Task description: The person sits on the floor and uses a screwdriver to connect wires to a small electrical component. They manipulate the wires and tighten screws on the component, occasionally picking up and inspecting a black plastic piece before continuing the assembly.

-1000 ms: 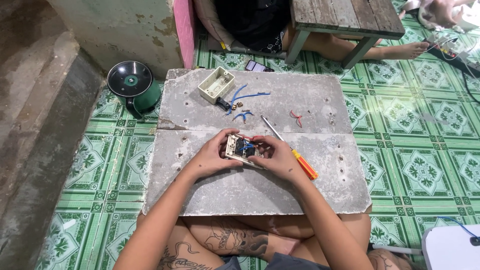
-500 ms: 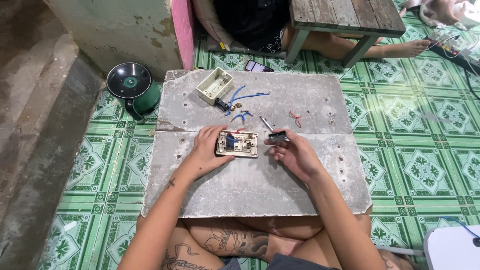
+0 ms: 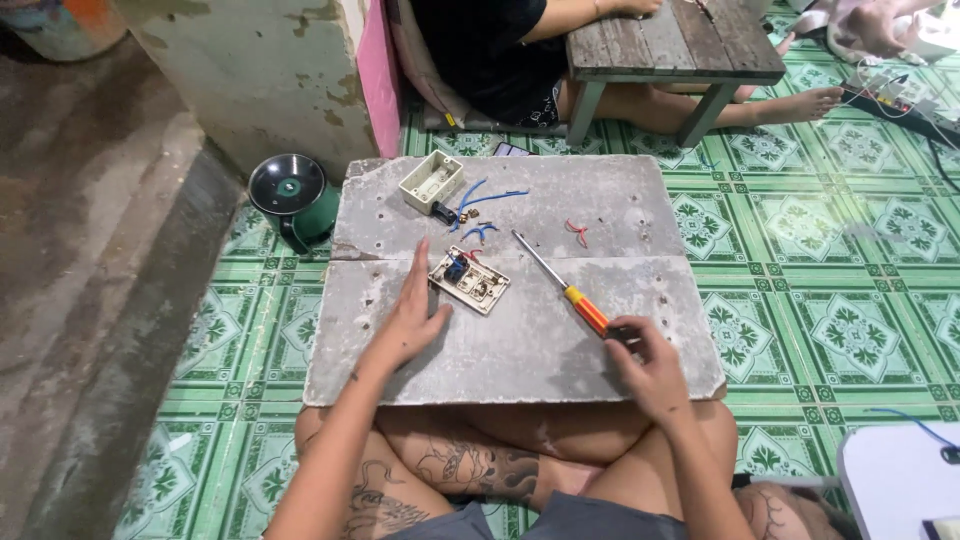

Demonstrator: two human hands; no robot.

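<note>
The left hand (image 3: 408, 322) is lying flat on the bench (image 3: 520, 360), fingers spread, just beside the switch plate (image 3: 468, 280) at mid-bench, seemingly steadying it. The right hand (image 3: 648, 365) is pinching the screwdriver (image 3: 560, 285) by its handle near the front right edge, its tip pointing toward the back.

We are sitting on the floor of a home, turned into a small fix-it spot. Green patterned tiles (image 3: 820, 300) lie under us. Beyond our fingers sit a grey slab (image 3: 520, 350) with wire bits, a low wooden table (image 3: 660, 45) and a worn painted wall (image 3: 250, 70).
</note>
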